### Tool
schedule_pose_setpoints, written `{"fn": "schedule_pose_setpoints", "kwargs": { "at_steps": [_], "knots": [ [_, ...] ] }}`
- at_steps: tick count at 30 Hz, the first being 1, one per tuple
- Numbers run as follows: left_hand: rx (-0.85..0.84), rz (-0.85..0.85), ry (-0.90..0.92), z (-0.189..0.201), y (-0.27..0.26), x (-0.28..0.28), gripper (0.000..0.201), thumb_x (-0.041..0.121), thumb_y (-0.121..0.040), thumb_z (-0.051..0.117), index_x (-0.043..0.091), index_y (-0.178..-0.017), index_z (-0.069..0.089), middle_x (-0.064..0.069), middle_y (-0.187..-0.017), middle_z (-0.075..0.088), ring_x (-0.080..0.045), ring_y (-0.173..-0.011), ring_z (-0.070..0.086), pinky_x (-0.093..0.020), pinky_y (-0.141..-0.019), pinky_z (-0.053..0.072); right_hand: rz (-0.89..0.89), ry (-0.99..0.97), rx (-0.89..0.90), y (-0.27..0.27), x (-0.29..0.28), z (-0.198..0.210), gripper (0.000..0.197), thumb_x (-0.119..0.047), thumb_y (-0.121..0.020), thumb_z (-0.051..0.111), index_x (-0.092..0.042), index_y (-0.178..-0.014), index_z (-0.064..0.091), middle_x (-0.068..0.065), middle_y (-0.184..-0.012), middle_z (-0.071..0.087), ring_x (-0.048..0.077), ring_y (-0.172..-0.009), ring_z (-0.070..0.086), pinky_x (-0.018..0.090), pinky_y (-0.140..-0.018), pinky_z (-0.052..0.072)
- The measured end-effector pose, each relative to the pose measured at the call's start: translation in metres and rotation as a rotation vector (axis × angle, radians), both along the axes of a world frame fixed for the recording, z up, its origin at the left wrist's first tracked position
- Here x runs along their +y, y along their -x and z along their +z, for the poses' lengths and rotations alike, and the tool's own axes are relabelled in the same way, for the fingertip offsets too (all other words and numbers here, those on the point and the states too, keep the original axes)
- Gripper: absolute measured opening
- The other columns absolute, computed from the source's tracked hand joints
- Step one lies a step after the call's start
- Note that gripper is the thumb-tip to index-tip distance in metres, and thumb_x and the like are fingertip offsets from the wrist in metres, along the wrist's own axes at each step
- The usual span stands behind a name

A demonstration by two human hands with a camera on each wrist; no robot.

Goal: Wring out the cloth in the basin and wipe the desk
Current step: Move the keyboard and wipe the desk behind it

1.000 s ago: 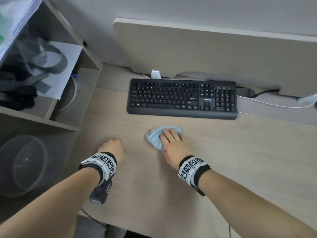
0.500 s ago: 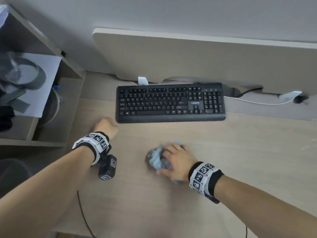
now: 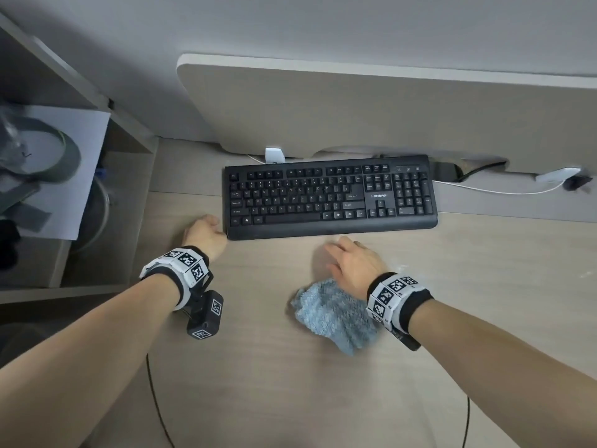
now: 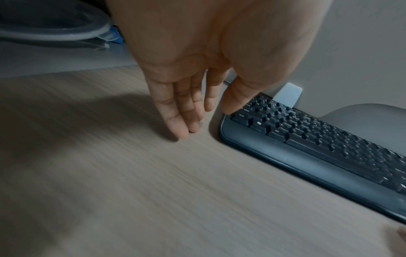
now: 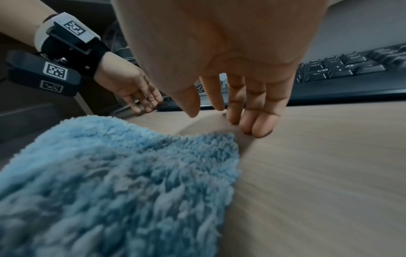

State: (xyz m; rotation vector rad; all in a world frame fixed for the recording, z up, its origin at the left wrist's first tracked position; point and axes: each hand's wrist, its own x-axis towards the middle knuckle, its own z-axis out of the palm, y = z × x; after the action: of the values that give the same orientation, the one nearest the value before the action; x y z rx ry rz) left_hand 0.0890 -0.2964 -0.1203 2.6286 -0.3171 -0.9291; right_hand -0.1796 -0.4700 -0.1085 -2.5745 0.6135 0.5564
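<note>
A fluffy light-blue cloth (image 3: pixel 332 315) lies crumpled on the wooden desk (image 3: pixel 290 389), under my right wrist. My right hand (image 3: pixel 342 253) is ahead of it, with straight fingers (image 5: pixel 259 128) touching the desk just short of the black keyboard (image 3: pixel 329 198); it holds nothing. In the right wrist view the cloth (image 5: pixel 120 173) fills the lower left. My left hand (image 3: pixel 205 236) is at the keyboard's front left corner. Its fingers (image 4: pixel 182 128) point straight down at the desk, and the thumb touches the keyboard (image 4: pixel 307 147) edge. No basin is in view.
A shelf unit (image 3: pixel 129 130) stands at the left with a sheet of paper (image 3: pixel 80 169) and a tape roll on it. A beige panel (image 3: pixel 387 108) stands behind the keyboard. A white cable (image 3: pixel 500 190) runs at the back right.
My right hand has let go of the cloth and slid forward toward the keyboard, leaving the cloth behind under the wrist. My left hand has moved forward to the keyboard's left corner.
</note>
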Motion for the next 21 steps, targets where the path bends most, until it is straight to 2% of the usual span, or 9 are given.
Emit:
{"fn": "schedule_pose_setpoints", "kwargs": {
  "at_steps": [8, 12, 15, 17, 19, 21],
  "knots": [
    [-0.010, -0.003, 0.001, -0.004, -0.001, -0.001, 0.043, 0.006, -0.087, 0.054, 0.014, -0.129, 0.058, -0.008, -0.126, 0.063, -0.029, -0.117, 0.058, -0.035, -0.108, 0.041, 0.031, 0.037, 0.027, -0.001, 0.004, -0.007, 0.052, -0.025, -0.097, 0.045, -0.011, -0.146, 0.033, 0.009, -0.140, 0.044, 0.032, -0.115, 0.049, 0.045, -0.092, 0.049],
    [-0.018, -0.007, -0.001, -0.005, 0.000, 0.000, 0.042, 0.006, -0.087, 0.054, 0.013, -0.128, 0.059, -0.010, -0.124, 0.064, -0.031, -0.115, 0.059, -0.035, -0.106, 0.042, 0.022, -0.005, 0.013, 0.002, 0.003, -0.005, 0.053, -0.022, -0.097, 0.044, -0.012, -0.148, 0.033, 0.008, -0.142, 0.045, 0.031, -0.119, 0.049, 0.043, -0.097, 0.046],
    [-0.024, -0.012, 0.006, -0.004, 0.000, -0.001, 0.043, 0.006, -0.087, 0.054, 0.011, -0.129, 0.058, -0.011, -0.123, 0.065, -0.031, -0.115, 0.058, -0.035, -0.106, 0.042, -0.177, -0.149, -0.070, 0.008, -0.005, -0.005, 0.043, -0.015, -0.097, 0.045, -0.012, -0.140, 0.047, 0.004, -0.128, 0.055, 0.024, -0.110, 0.056, 0.038, -0.097, 0.047],
    [-0.023, -0.009, 0.011, -0.004, 0.000, -0.001, 0.042, 0.007, -0.088, 0.054, 0.012, -0.130, 0.058, -0.011, -0.123, 0.065, -0.031, -0.115, 0.058, -0.036, -0.107, 0.042, -0.389, -0.271, -0.127, 0.012, -0.010, -0.008, 0.033, -0.006, -0.094, 0.047, -0.011, -0.125, 0.057, 0.003, -0.109, 0.062, 0.021, -0.098, 0.059, 0.035, -0.092, 0.050],
    [-0.019, -0.010, 0.013, -0.004, 0.000, 0.000, 0.042, 0.008, -0.088, 0.056, 0.012, -0.129, 0.058, -0.010, -0.123, 0.065, -0.030, -0.115, 0.059, -0.035, -0.107, 0.042, -0.570, -0.413, -0.161, 0.013, -0.011, -0.009, 0.023, -0.002, -0.093, 0.050, -0.017, -0.105, 0.062, 0.000, -0.095, 0.064, 0.021, -0.090, 0.061, 0.032, -0.086, 0.052],
    [-0.016, -0.010, 0.011, -0.004, 0.001, 0.002, 0.042, 0.008, -0.088, 0.057, 0.012, -0.130, 0.058, -0.009, -0.124, 0.065, -0.029, -0.116, 0.059, -0.036, -0.107, 0.042, -0.647, -0.514, -0.199, 0.013, -0.009, -0.008, 0.020, -0.003, -0.091, 0.054, -0.022, -0.095, 0.062, -0.002, -0.089, 0.065, 0.022, -0.088, 0.063, 0.036, -0.086, 0.054]
  ]
}}
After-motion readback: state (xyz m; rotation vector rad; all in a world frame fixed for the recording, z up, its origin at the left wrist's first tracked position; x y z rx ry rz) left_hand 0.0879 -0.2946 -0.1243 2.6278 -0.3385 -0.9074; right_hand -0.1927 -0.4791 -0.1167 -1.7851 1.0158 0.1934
